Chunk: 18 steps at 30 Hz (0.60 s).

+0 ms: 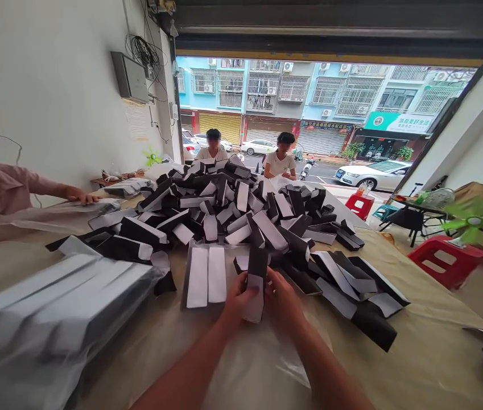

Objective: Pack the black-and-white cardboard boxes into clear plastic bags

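Note:
A narrow black and white cardboard box (256, 265) stands between my hands over the near part of the table. My left hand (238, 296) grips its left side, thumb across the white face. On the right edge of the box, the fingers of my right hand (279, 293) are closed. Just left of my hands, two white boxes (207, 276) lie side by side in a clear plastic bag. Beyond them rises a large heap of similar black and white boxes (241, 199). Under my forearms lies more clear plastic (294, 364).
A full plastic bag of white boxes (57, 302) lies at the left. Loose boxes (356, 279) spread to the right on the covered table (433, 319). One person (6, 188) sits at the left and two people (281, 159) behind the heap. Red stools (448, 259) and a green fan (474, 221) stand at right.

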Each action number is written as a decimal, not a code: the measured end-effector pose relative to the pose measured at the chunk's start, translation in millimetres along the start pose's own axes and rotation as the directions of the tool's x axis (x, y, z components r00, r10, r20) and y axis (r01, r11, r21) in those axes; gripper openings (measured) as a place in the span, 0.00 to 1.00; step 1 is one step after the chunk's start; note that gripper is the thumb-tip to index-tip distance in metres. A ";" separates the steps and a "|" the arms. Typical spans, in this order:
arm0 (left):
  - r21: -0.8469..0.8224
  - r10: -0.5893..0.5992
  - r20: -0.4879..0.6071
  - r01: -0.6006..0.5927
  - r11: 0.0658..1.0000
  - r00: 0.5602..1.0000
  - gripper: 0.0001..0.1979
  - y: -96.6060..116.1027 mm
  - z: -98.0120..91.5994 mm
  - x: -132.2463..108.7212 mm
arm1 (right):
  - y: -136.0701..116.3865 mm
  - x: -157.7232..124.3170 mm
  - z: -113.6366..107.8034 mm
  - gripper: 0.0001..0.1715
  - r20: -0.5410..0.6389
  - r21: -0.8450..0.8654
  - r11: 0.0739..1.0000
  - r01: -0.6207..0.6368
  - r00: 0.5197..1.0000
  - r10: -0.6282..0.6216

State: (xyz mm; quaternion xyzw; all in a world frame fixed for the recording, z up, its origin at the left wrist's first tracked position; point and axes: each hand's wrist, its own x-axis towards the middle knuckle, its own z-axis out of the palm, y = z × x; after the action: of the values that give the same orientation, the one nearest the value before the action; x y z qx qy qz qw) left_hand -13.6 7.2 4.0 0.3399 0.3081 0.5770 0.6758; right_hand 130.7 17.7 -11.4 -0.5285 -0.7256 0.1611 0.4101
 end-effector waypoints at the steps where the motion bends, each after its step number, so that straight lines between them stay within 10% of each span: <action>1: 0.002 -0.005 0.009 0.005 1.000 1.000 0.22 0.1 0.1 -0.3 | 2.1 -2.4 1.8 0.29 -0.005 0.036 0.999 -0.005 1.000 0.005; 10: 0.136 -0.072 0.079 0.060 0.989 0.994 0.23 6.7 2.7 -5.4 | 8.8 -6.5 -6.9 0.18 -0.204 0.295 0.905 -0.307 0.905 0.374; 18: 0.229 -0.078 0.063 0.062 0.971 0.995 0.25 7.0 2.1 -3.2 | 4.4 -3.7 -3.3 0.15 -0.264 0.064 0.987 -0.145 0.952 0.157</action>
State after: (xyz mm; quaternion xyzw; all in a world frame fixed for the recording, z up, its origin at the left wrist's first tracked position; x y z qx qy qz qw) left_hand -16.3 4.5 11.0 0.4240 0.3594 0.5013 0.6631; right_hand 136.4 15.4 -13.8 -0.5901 -0.6173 0.1350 0.5025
